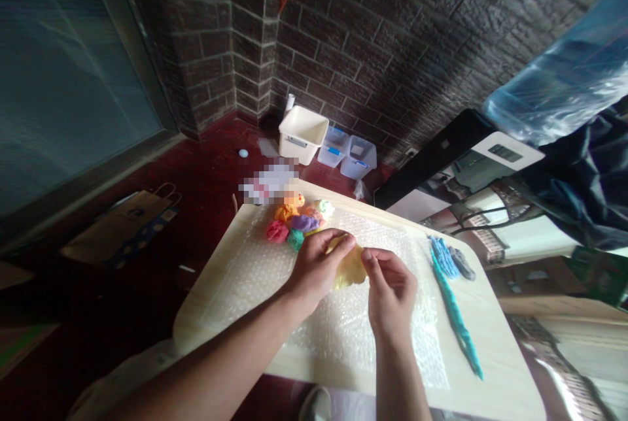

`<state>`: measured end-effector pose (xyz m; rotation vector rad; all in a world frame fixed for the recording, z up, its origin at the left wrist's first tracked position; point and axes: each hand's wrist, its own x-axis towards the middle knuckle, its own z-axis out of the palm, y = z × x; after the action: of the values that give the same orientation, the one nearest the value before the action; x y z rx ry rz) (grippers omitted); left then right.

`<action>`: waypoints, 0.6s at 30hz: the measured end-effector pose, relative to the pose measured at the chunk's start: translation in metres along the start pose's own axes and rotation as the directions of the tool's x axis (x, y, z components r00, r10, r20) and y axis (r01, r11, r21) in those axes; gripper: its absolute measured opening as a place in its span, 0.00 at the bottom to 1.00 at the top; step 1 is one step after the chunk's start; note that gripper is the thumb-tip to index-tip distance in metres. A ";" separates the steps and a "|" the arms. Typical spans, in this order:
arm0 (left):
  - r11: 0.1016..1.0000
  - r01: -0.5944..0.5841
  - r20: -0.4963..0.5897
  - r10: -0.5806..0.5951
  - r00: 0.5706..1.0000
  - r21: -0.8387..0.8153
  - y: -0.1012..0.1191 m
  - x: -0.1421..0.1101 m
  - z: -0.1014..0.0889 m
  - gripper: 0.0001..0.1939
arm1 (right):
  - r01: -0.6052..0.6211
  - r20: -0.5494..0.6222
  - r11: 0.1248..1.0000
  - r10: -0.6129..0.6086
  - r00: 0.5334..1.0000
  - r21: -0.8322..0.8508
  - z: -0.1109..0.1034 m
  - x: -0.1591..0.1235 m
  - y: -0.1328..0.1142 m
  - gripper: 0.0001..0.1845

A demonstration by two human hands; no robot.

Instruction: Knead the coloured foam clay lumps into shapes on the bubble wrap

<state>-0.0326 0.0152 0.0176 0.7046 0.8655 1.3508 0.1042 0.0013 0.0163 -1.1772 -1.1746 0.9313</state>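
edge room: pale wooden table (500, 342) spreads beyond my left hand (314, 265), right hand (392, 287)
both pinch: thin, wavy-edged yellow sheet (349, 272)

Here's the squeeze, dead centre: left hand (314, 267) and right hand (394, 284) with the yellow sheet (349, 270) strung between them, plugging the middle! Just beyond the left hand, the colourful crumpled bundles (305, 223) block the upper-centre route. But look left of centre: a broad low lane over flat bubble wrap (245, 277)! Right of centre, a narrower channel runs beside the right hand, walled off by the teal strip (456, 316) and blue bundle (444, 257).
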 end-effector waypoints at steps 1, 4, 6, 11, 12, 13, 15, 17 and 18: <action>1.000 -0.006 -0.005 0.006 1.000 0.014 0.000 0.000 0.000 0.16 | 0.000 -0.008 1.000 0.000 1.000 -0.004 0.000 0.000 0.000 0.11; 0.997 -0.018 -0.039 0.021 0.999 0.072 0.001 -0.001 0.000 0.14 | 0.001 -0.018 1.000 -0.001 1.000 -0.006 0.001 0.001 0.001 0.11; 0.995 -0.015 -0.028 0.018 0.999 0.100 0.001 -0.003 0.001 0.13 | 0.015 -0.007 1.000 -0.016 1.000 -0.015 0.001 0.002 0.001 0.10; 0.991 -0.022 0.028 0.018 0.999 0.134 -0.004 -0.004 0.001 0.14 | -0.013 0.015 1.000 0.013 1.000 0.010 0.003 0.003 0.000 0.14; 0.992 -0.021 -0.007 0.022 1.000 0.125 -0.005 -0.003 0.000 0.15 | -0.033 0.034 0.999 0.032 0.999 0.022 0.004 0.002 0.000 0.16; 0.993 -0.025 -0.046 0.031 0.998 0.116 -0.007 -0.002 0.000 0.16 | -0.058 0.077 0.998 0.056 0.995 0.028 0.005 0.002 -0.001 0.17; 0.993 -0.048 -0.115 0.060 0.992 0.105 -0.009 0.000 -0.001 0.17 | -0.121 0.209 0.993 0.116 0.971 0.010 0.009 0.000 -0.003 0.17; 0.992 -0.057 -0.169 0.075 0.983 0.108 -0.010 0.001 -0.002 0.17 | -0.173 0.309 0.985 0.173 0.935 -0.028 0.012 0.000 -0.005 0.17; 0.994 -0.046 -0.187 0.064 0.980 0.099 -0.010 0.001 -0.002 0.18 | -0.186 0.329 0.982 0.189 0.925 -0.041 0.013 -0.001 -0.006 0.17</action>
<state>-0.0296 0.0151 0.0082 0.6831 1.0745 1.4512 0.0906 0.0022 0.0216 -1.1843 -1.3494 1.3108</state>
